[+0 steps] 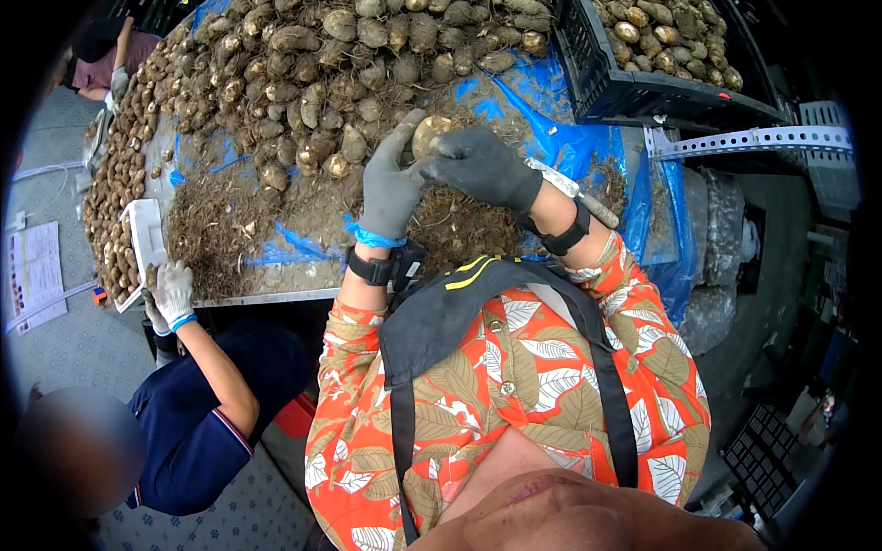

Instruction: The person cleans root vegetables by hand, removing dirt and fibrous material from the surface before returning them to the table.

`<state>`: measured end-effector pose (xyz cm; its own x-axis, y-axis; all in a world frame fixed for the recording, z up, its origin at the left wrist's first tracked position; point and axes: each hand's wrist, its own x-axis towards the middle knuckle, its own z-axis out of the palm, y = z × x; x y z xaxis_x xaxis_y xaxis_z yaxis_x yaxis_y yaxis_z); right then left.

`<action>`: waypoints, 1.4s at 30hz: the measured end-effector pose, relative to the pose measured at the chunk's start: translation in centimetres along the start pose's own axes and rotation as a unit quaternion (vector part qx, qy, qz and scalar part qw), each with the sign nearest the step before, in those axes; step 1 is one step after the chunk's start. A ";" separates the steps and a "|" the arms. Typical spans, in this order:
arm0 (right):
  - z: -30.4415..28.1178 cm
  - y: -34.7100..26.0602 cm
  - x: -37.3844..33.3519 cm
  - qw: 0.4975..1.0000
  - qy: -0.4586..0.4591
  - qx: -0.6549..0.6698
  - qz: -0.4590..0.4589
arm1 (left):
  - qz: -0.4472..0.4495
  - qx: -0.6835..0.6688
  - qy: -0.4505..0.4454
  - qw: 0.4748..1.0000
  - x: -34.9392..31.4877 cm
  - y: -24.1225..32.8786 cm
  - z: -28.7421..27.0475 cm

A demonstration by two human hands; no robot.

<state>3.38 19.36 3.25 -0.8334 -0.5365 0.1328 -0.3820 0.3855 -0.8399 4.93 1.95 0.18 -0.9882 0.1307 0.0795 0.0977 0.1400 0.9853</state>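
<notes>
A taro corm [430, 135] with a pale brown face is held up between my two gloved hands over the table. My left hand [390, 184], in a light grey glove, has its fingers and thumb closed around the corm's left side. From the right, my right hand [485, 167], in a darker glove, presses its bent fingertips against the corm's lower edge; those fingertips partly hide it. A knife [599, 211] lies on the table by my right wrist, its blade partly covered by my arm. Loose soil and root fibres [455, 225] lie below my hands.
A large heap of hairy taros [303, 83] spreads over the blue sheeting [570, 138]. A black crate [643, 92] of taros and a perforated metal bar [749, 140] stand at right. At left, a co-worker's gloved hand [173, 292] is by a white tray [147, 239]; another person works beyond.
</notes>
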 end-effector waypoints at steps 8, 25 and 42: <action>-3.3 0.6 1.2 0.979 0.030 0.191 0.072 | -0.153 -0.375 -0.103 0.909 -0.8 0.2 -1.1; -1.3 1.6 1.3 0.986 0.032 -0.123 0.104 | -0.113 -0.141 -0.051 0.982 0.1 0.9 -0.1; -4.6 2.2 1.1 0.983 0.170 0.068 0.034 | -0.134 -0.437 -0.119 0.882 -0.4 1.3 -0.7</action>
<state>-0.24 23.03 3.98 -0.9490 -0.2224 0.2234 -0.2840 0.2953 -0.9122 5.40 1.43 1.48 -0.8997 0.4238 -0.1048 -0.3652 -0.5992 0.7124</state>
